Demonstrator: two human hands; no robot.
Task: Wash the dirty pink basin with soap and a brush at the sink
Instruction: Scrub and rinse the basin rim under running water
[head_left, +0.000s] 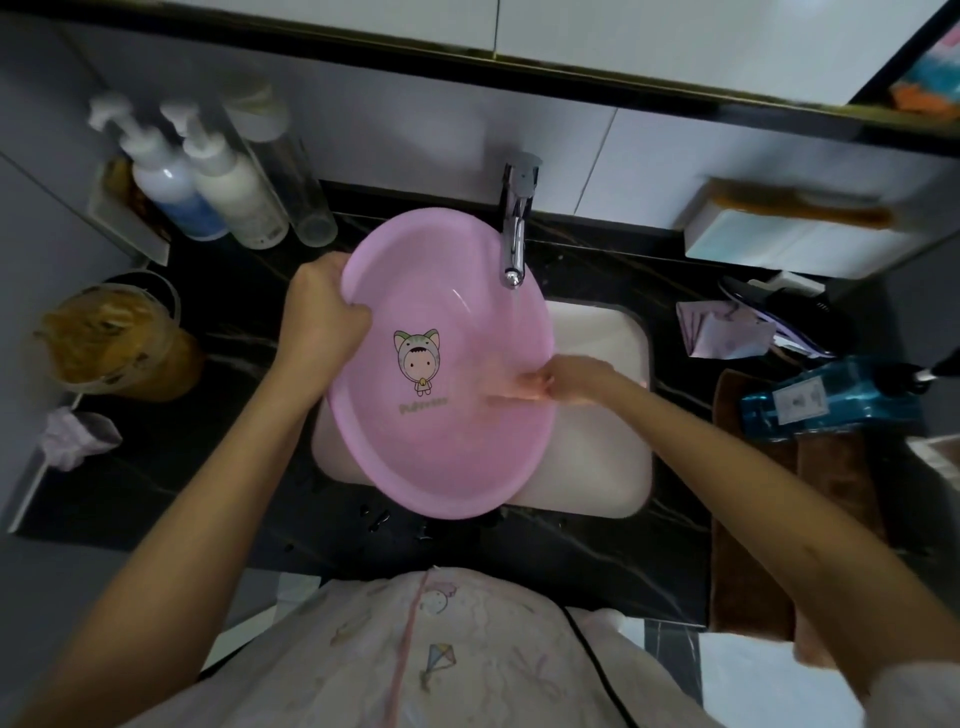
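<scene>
- Pink plastic basin (441, 374): held tilted over the white sink (597, 338), inside facing up, under the chrome tap (514, 234), which runs water into its right side.
- Print inside the basin: a cartoon child in a cat-eared hood; the line of green lettering beneath is too blurred to read.
- Left hand (322, 312): fingers curled over the basin's upper left rim, gripping it.
- Right hand (576, 379): at the basin's right rim, well apart from the left. Its fingers are pink-tinted and blurred by the water, so I cannot tell whether they are spread or curled, or whether they hold anything.
- Two white pump bottles (208, 192): back left of the black desk (260, 493); labels illegible.
- Blue bottle (826, 400): lying at right on a brown towel (753, 493); its white label is unreadable.
</scene>
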